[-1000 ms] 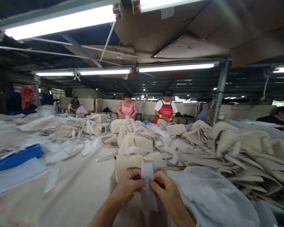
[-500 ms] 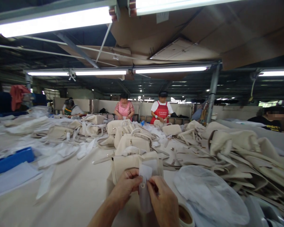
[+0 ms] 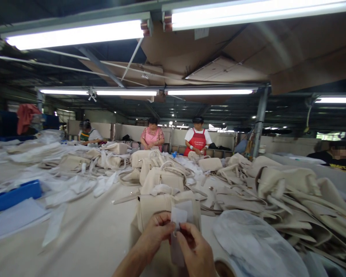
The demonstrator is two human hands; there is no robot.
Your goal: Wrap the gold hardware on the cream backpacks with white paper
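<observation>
A cream bag (image 3: 152, 204) stands upright on the table right in front of me. Over its front hangs a strip of thin white sheet (image 3: 177, 252), with a small metal ring or buckle at its middle. My left hand (image 3: 157, 234) pinches the strip's left edge beside the ring. From the right, my right hand (image 3: 194, 244) has its thumb and forefinger closed on the strip at the ring. The fingertips of both hands nearly meet.
More cream bags (image 3: 164, 179) stand just behind. Loose cream pieces (image 3: 300, 204) pile up at right, near a clear plastic bag (image 3: 256, 238) and a roll (image 3: 225, 267). A blue tray (image 3: 15, 195) lies left. Several people work beyond the table.
My right hand has shifted slightly down and its fingers have closed in over the ring. The view has tilted a little, so the scene sits slightly lower.
</observation>
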